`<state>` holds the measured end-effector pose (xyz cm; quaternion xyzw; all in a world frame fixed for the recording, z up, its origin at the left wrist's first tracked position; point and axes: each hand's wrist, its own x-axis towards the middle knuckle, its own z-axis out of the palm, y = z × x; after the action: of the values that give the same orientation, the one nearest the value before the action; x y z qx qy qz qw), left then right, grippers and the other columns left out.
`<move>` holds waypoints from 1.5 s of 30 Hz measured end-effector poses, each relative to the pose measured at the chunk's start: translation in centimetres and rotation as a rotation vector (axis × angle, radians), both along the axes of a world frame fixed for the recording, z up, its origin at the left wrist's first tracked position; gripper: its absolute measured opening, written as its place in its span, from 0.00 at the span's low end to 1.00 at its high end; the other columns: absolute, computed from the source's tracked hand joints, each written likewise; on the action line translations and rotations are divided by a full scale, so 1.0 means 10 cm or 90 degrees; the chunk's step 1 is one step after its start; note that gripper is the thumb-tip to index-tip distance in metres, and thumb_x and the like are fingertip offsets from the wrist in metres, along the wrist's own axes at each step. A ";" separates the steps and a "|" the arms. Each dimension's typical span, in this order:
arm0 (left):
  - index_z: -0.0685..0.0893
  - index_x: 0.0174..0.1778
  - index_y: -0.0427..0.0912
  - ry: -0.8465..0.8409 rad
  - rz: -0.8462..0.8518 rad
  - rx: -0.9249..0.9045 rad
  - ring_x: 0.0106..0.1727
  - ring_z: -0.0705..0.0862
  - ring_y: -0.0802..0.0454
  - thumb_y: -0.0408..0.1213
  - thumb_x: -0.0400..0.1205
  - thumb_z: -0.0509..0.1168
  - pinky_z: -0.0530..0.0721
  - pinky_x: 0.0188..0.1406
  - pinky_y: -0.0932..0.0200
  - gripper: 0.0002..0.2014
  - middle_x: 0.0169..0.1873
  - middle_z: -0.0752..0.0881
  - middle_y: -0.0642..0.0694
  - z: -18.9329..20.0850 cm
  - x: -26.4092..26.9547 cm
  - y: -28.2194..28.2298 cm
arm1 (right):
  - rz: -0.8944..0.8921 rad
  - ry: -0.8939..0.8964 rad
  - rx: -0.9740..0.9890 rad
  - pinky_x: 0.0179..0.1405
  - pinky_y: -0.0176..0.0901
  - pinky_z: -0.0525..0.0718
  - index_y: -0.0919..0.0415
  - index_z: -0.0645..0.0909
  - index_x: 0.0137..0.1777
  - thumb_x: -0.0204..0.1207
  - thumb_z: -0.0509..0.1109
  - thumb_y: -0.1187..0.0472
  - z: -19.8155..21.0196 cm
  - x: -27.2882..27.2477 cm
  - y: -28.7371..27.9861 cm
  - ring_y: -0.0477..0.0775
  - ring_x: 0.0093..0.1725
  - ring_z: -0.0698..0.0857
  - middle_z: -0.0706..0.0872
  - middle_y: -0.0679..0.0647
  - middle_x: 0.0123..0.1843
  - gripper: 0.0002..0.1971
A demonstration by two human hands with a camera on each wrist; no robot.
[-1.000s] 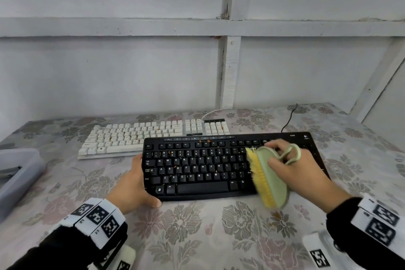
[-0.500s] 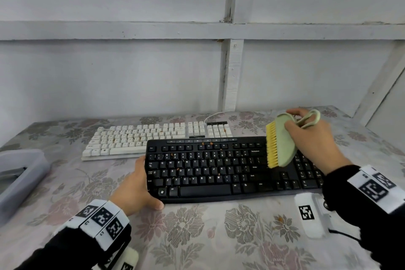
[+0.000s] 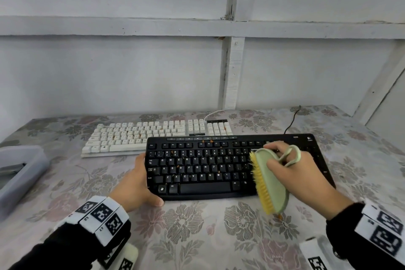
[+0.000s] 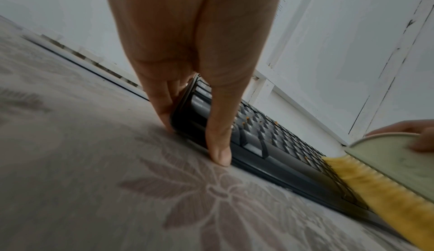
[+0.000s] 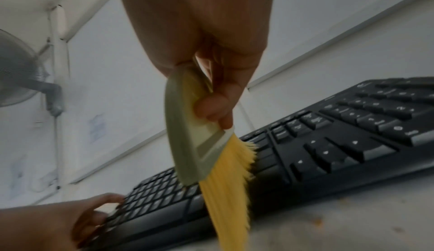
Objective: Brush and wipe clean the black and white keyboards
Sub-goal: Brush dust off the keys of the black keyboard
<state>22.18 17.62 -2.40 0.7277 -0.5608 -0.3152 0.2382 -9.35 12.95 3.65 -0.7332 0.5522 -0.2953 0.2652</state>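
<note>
Black keyboard (image 3: pixel 219 166) flat on the flowered tablecloth (image 3: pixel 197 237), near edge toward the person; white keyboard (image 3: pixel 153 136) just beyond it, to the far left. Left hand (image 3: pixel 135 184) grasping the black keyboard's left end, thumb along the near edge, fingers at the side. Right hand (image 3: pixel 300 173) clenched around a green brush (image 3: pixel 271 182), fingers through its loop handle, yellow bristles (image 5: pixel 225 186) down on the keys right of the letter block. Orange crumbs (image 3: pixel 207 141) scattered among the keys. Grey tub (image 3: pixel 19 173) at far left.
</note>
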 end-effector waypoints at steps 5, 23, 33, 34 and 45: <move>0.46 0.79 0.50 -0.007 -0.010 -0.001 0.52 0.77 0.53 0.28 0.60 0.80 0.71 0.38 0.71 0.59 0.56 0.75 0.52 0.02 -0.01 0.01 | 0.007 -0.003 -0.011 0.28 0.26 0.74 0.49 0.82 0.50 0.77 0.65 0.62 0.14 0.03 0.01 0.41 0.38 0.82 0.84 0.41 0.43 0.08; 0.48 0.78 0.50 -0.005 -0.008 -0.018 0.50 0.79 0.53 0.27 0.59 0.81 0.71 0.39 0.71 0.59 0.46 0.77 0.62 -0.03 0.02 0.00 | 0.018 -0.036 -0.041 0.27 0.34 0.74 0.47 0.76 0.54 0.77 0.63 0.65 -0.15 0.15 0.01 0.55 0.35 0.83 0.87 0.54 0.40 0.11; 0.48 0.78 0.51 0.001 -0.002 -0.022 0.52 0.81 0.51 0.28 0.59 0.82 0.75 0.50 0.61 0.59 0.50 0.80 0.55 -0.03 0.01 0.00 | -0.021 -0.088 -0.092 0.26 0.23 0.76 0.52 0.80 0.53 0.78 0.64 0.64 0.26 0.17 -0.20 0.39 0.39 0.81 0.84 0.44 0.44 0.08; 0.48 0.78 0.51 0.001 -0.001 -0.020 0.52 0.80 0.51 0.28 0.59 0.82 0.75 0.51 0.60 0.60 0.51 0.80 0.54 -0.02 0.01 0.00 | -0.032 -0.093 -0.107 0.25 0.24 0.76 0.53 0.80 0.54 0.78 0.64 0.65 0.28 0.21 -0.28 0.39 0.38 0.81 0.83 0.44 0.42 0.09; 0.47 0.78 0.50 0.012 0.006 -0.010 0.53 0.79 0.50 0.27 0.59 0.81 0.76 0.56 0.59 0.60 0.51 0.79 0.54 -0.01 -0.01 0.00 | 0.029 -0.022 -0.035 0.28 0.46 0.78 0.49 0.78 0.55 0.78 0.64 0.63 -0.14 0.21 0.01 0.61 0.35 0.84 0.87 0.58 0.38 0.10</move>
<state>22.10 17.59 -2.53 0.7254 -0.5577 -0.3164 0.2503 -7.29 13.10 2.27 -0.7473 0.5223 -0.3171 0.2612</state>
